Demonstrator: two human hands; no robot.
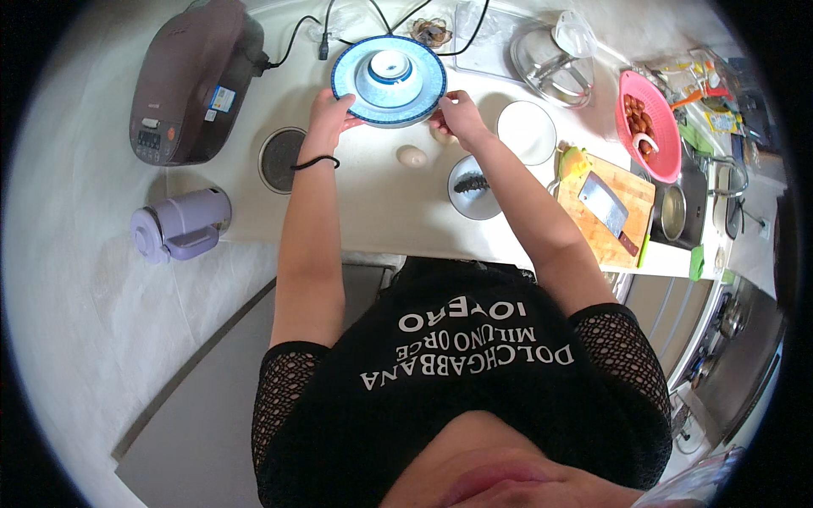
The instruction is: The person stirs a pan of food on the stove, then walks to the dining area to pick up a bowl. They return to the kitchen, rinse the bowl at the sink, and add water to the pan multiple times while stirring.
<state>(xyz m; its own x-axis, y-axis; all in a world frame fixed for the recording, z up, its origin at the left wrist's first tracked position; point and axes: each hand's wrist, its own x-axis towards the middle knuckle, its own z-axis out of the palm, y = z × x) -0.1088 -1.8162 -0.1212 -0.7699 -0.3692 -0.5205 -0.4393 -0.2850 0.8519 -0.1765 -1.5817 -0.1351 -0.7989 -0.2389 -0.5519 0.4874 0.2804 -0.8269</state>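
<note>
Both my hands hold a blue-and-white plate [346,79] by its near rim. On it sits what looks like an upturned bowl [390,86] with its foot facing up. My left hand [330,115] has its thumb over the rim and fingers below. My right hand [462,114] pinches the rim on the other side. Below the plate, an egg [411,156] lies on the counter, and a second egg [443,136] is partly hidden by my right hand. Near my right forearm, a small bowl [458,202] holds a dark, spiny sea cucumber [471,183].
A white bowl [527,133] stands beside a cutting board [581,232] bearing a cleaver [604,203]. Farther right is a pink colander [664,136] of reddish-brown fruit near the sink [691,216]. A rice cooker [190,82] and lavender kettle [187,222] stand left; cables [292,39] run behind.
</note>
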